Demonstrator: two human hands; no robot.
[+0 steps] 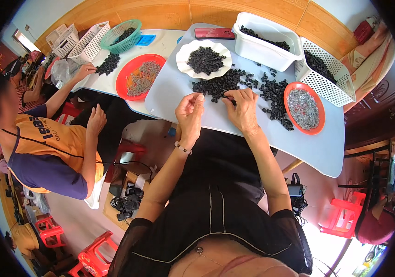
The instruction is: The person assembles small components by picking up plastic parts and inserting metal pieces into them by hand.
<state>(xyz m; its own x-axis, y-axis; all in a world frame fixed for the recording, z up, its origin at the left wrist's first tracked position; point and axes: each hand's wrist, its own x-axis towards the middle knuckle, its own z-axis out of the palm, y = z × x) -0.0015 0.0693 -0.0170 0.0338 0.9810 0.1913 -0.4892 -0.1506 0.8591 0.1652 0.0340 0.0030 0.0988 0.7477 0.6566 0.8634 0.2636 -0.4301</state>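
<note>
A loose pile of small black plastic pieces (225, 81) spreads over the light-blue tabletop (320, 150) in front of me. My left hand (190, 113) is held up just at the pile's near left edge, thumb pressed against the curled fingers. Whatever it pinches is too small to make out. Fingers bent downward, my right hand (243, 110) is closed at the near edge of the pile, with a black piece at its fingertips. Right of it, an orange plate (321, 123) holds many small silvery pieces. Beyond the pile, a white scalloped plate (184, 69) carries more black pieces.
A white tub (267, 51) and a white perforated basket (334, 92), both with black pieces, stand at the back right. A red phone (214, 33) lies at the back. On my left, a co-worker (49, 147) sits by another table with a red plate (122, 87) and green basket (133, 25).
</note>
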